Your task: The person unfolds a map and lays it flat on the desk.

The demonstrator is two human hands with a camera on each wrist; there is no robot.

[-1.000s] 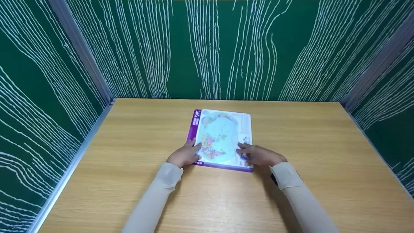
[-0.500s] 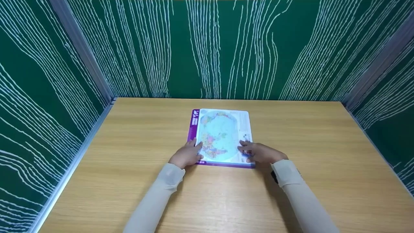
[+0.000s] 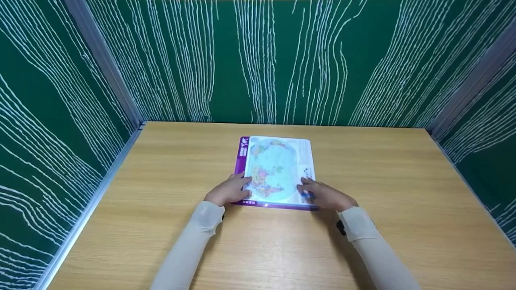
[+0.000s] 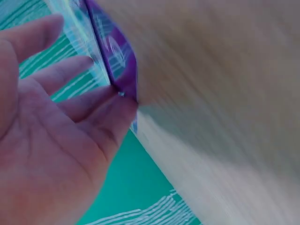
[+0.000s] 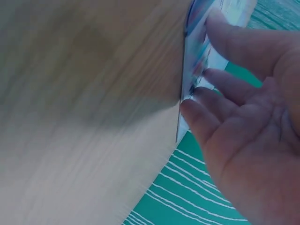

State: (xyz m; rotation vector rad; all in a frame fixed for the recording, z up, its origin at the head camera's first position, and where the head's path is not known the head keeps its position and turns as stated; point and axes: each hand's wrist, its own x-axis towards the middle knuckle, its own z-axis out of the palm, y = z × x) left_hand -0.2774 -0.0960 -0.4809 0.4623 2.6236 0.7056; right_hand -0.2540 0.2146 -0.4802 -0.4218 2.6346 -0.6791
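A flat, glossy, rectangular world map with purple edging (image 3: 276,167) lies on the light-brown wooden table (image 3: 169,165), between the left hand (image 3: 228,190) and right hand (image 3: 328,196), whose spread, nearly straight fingers (image 4: 65,72) touch its sides. Behind stands a green, white-lined wall (image 3: 225,60).

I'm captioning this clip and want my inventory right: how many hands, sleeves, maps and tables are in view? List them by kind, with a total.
Hands: 2 (left hand, right hand)
Sleeves: 2 (left sleeve, right sleeve)
Maps: 1 (purple-edged map)
Tables: 1 (wooden table)
Total: 6
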